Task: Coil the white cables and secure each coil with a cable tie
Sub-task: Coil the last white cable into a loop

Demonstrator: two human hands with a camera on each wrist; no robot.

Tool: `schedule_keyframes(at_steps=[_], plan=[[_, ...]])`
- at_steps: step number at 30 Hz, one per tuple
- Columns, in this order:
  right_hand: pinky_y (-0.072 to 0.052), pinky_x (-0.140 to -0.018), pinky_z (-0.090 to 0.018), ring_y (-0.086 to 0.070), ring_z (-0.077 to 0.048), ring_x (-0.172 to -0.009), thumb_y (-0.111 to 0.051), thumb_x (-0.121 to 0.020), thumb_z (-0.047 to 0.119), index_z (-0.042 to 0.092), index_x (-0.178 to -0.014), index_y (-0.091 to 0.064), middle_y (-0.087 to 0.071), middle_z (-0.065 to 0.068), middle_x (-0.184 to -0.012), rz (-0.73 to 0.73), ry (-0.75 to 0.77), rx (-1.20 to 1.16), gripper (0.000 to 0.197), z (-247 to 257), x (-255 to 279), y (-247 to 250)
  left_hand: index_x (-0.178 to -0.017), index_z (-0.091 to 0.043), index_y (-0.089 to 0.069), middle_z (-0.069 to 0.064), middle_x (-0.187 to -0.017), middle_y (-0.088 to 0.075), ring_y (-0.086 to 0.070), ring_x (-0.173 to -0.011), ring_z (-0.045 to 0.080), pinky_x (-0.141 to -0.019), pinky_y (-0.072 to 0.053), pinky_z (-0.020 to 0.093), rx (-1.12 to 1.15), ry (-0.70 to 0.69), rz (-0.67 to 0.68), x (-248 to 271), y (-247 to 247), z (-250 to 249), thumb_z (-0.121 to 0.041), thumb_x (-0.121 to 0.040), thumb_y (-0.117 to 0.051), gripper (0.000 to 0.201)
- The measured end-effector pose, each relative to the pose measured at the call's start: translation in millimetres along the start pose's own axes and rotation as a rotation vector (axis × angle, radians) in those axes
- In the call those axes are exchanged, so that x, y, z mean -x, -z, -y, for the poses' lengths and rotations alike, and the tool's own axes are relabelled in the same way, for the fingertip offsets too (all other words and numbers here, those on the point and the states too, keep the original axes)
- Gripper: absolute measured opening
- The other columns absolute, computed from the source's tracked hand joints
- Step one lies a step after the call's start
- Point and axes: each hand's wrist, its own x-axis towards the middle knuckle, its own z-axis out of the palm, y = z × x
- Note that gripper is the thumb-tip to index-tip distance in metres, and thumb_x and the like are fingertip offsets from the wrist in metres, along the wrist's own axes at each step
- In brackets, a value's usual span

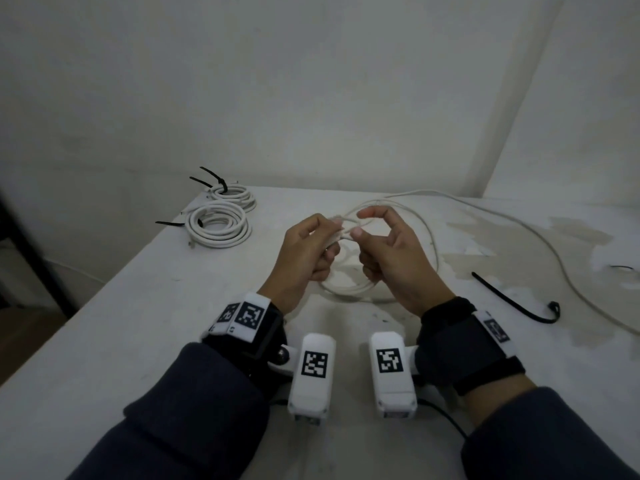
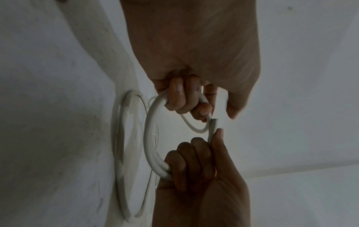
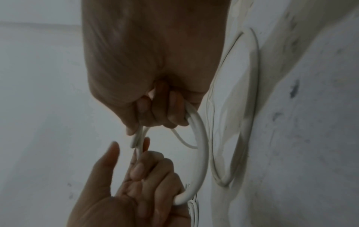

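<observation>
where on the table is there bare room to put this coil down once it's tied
Free: the near-left table, between the two tied coils and the left sleeve. Crowded: the middle, where both hands hold the cable, and the right, crossed by its loose run and a black tie.

White cable (image 1: pixel 568 271) runs off frame's right edge, end unseen.

No readable text, only coded square markers
</observation>
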Motion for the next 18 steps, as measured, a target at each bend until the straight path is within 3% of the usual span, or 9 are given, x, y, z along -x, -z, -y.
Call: schedule_keyframes(at_steps=[3,6,9,12,16,18], plan=[[-0.028,-0.044,-0.021,-0.025,-0.01,-0.045,-0.057,-0.096,0.016,0.012,-0.115,-0.059,-0.033,0.006,-0.049,0.022,-0.019,0.015,0.02,-3,0,2,-0.069,-0.013,-0.051,-0.006,-0.045,-0.031,-0.021,-0.041,0.009,-0.04,-0.02,0.017,-0.096,-0.063,0.017,1,1,1,-0.015,-0.09,-0.062,0.024],[-0.031,-0.045,-0.021,-0.029,-0.008,-0.045,-0.057,-0.095,0.018,0.005,-0.108,-0.063,-0.036,0.008,-0.048,0.026,-0.037,0.025,0.019,-3,2,5,-0.072,-0.01,-0.053,-0.007,-0.044,-0.03,-0.021,-0.04,0.008,-0.04,-0.019,0.018,-0.104,-0.067,0.061,-1,5,1,-0.013,-0.089,-0.063,0.02],[-0.037,-0.05,-0.024,-0.037,-0.01,-0.048,-0.061,-0.093,0.022,0.007,-0.095,-0.065,-0.045,0.003,-0.051,-0.036,-0.017,0.047,0.015,-2,3,5,-0.074,-0.009,-0.056,-0.008,-0.043,-0.034,-0.023,-0.039,0.007,-0.039,-0.021,0.017,-0.131,-0.084,0.059,-2,5,1,-0.014,-0.089,-0.063,0.018],[-0.043,-0.058,-0.03,-0.044,-0.014,-0.053,-0.065,-0.09,0.025,0.007,-0.097,-0.067,-0.052,-0.002,-0.058,-0.081,0.008,0.067,0.019,0,2,5,-0.076,-0.009,-0.059,-0.008,-0.044,-0.036,-0.025,-0.039,0.005,-0.039,-0.024,0.016,-0.14,-0.112,0.012,-3,2,0,-0.015,-0.09,-0.062,0.016],[-0.047,-0.065,-0.027,-0.052,-0.013,-0.062,-0.062,-0.091,0.008,0.019,-0.106,-0.069,-0.057,-0.007,-0.072,0.013,0.015,0.001,0.02,0,3,10,-0.076,-0.009,-0.056,-0.01,-0.044,-0.032,-0.023,-0.038,0.005,-0.038,-0.021,0.016,-0.03,-0.078,-0.017,-5,3,0,-0.014,-0.093,-0.058,0.018],[-0.047,-0.062,-0.022,-0.054,-0.011,-0.059,-0.062,-0.09,0.001,0.018,-0.106,-0.068,-0.06,-0.004,-0.073,-0.032,0.101,0.097,0.024,1,5,10,-0.075,-0.01,-0.054,-0.01,-0.045,-0.03,-0.022,-0.038,0.004,-0.037,-0.02,0.017,0.034,-0.039,0.004,-5,2,0,-0.013,-0.093,-0.056,0.019]])
